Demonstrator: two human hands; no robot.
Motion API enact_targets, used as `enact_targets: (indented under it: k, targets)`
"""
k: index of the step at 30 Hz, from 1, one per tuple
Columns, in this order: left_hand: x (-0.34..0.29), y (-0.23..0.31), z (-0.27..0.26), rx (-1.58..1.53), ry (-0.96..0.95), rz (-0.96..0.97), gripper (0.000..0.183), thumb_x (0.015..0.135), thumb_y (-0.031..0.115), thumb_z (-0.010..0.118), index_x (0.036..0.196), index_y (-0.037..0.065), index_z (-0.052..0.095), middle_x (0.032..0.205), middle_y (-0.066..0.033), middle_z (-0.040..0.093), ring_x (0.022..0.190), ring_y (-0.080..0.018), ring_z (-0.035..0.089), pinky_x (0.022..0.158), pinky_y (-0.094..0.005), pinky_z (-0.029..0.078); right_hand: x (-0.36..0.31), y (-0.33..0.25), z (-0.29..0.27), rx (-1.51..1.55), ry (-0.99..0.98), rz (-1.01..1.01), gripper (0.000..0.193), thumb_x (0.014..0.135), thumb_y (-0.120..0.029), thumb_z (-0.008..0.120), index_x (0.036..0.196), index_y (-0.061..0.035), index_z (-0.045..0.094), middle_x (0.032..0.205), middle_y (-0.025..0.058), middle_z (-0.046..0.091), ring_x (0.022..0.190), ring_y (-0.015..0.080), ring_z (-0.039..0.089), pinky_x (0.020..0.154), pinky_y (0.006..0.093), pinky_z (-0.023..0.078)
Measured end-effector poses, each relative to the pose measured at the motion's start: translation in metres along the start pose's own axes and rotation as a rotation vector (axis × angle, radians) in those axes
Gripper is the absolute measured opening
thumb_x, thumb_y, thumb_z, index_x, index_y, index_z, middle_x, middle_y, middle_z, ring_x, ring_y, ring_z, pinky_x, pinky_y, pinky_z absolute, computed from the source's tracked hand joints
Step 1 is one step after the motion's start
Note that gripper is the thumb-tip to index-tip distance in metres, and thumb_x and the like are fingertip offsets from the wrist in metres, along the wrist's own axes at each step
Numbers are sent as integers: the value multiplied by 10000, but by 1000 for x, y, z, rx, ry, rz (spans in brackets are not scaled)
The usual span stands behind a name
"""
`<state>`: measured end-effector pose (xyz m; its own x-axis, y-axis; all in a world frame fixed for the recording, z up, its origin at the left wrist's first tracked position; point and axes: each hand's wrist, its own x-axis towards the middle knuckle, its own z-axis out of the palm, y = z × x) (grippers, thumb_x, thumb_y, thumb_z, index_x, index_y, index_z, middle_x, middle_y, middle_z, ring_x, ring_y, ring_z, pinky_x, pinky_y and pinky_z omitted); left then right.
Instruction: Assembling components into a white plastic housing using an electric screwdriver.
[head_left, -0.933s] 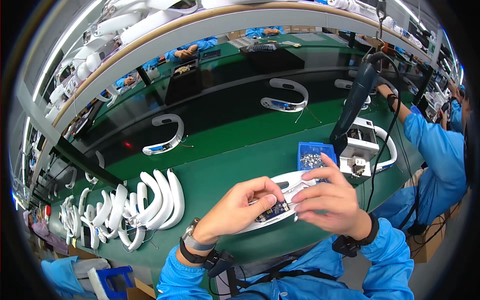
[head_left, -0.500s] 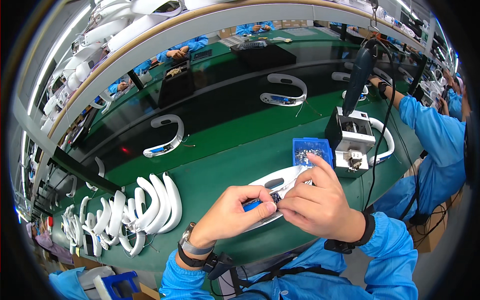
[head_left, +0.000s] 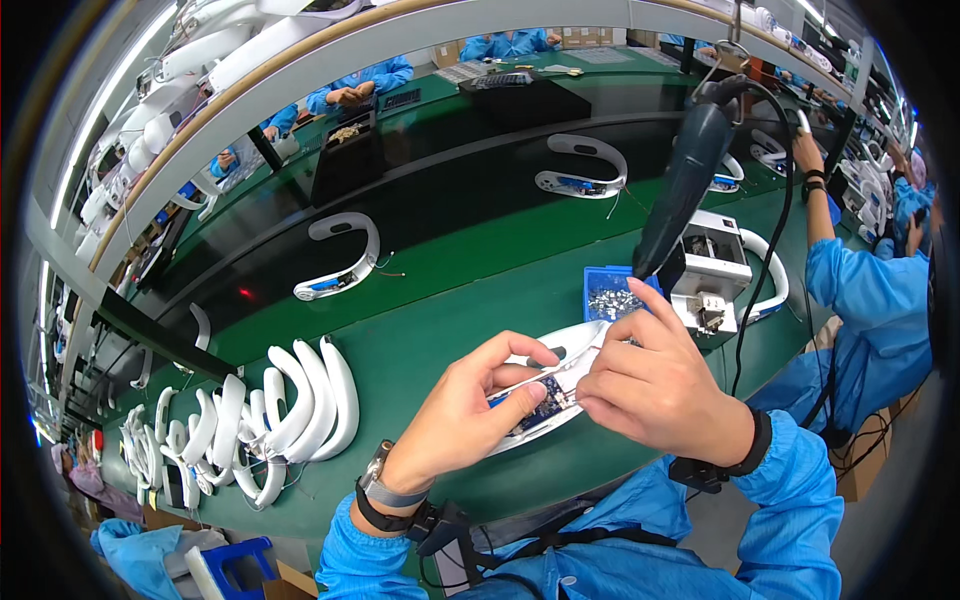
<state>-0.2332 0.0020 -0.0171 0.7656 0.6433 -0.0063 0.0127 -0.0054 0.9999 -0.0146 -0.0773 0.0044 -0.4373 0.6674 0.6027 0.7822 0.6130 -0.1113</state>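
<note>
On the green bench in front of me lies a white curved housing (head_left: pixel 575 340), partly covered by my hands, with a dark blue circuit board (head_left: pixel 551 398) inside it. My left hand (head_left: pixel 485 395) grips the housing, thumb across the board and fingertips near a dark oval part of the shell. Over the housing's right end is my right hand (head_left: pixel 655 385), thumb and fingers pinched together and index finger raised. Whatever sits in that pinch, perhaps a thin wire, is too small to make out.
A blue bin (head_left: pixel 604 275) of small metal parts stands beyond my right hand, next to a silver-and-black machine (head_left: pixel 728 265). A dark electric screwdriver (head_left: pixel 685 175) hangs above. White housings (head_left: pixel 325 400) pile up at left; others (head_left: pixel 345 280) lie on the dark belt. A co-worker's arm (head_left: pixel 840 270) is at right.
My left fingers have spread and my right hand has drawn slightly off the board, exposing more of it. The screwdriver has swung left and lower. Housings on the belt have shifted right.
</note>
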Motion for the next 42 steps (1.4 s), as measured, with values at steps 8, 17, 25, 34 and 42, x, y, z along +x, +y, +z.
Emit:
enact_targets:
  k: [8,17,25,34,42]
  targets:
    - [-2,0,1,-6,0,-35,318,979,51,589,1282,-11,513,983,-102,726,903,-68,623,790,-224,493,-1,6,7,132,-24,-1,176,697,-113,795,820,-88,671,813,17,580,887,240,586,1083,568,391]
    - [7,5,2,77,11,30,445,941,-16,567,1379,-21,494,1012,-122,738,956,-86,635,834,-245,516,6,1,12,-5,-7,-174,143,686,-98,685,808,-32,651,780,51,556,850,232,587,1076,557,429]
    - [80,22,-30,280,64,72,344,920,56,622,1248,-46,646,866,1,693,744,-22,551,668,-198,474,-24,15,21,-16,307,74,460,656,-83,765,1110,-116,701,1131,97,589,1046,310,580,1010,530,475]
    - [263,-52,-128,1229,121,454,219,805,104,669,993,128,779,883,-171,708,868,-350,658,794,-439,525,-139,25,107,167,45,287,248,784,-105,708,1032,-113,701,1036,53,642,960,280,619,858,387,516]
    - [327,-95,-61,1273,36,665,354,742,78,633,1086,36,707,1073,-150,700,1099,-324,617,984,-418,480,-200,52,72,234,139,451,117,845,-122,706,961,-119,722,777,9,624,726,209,599,676,324,514]
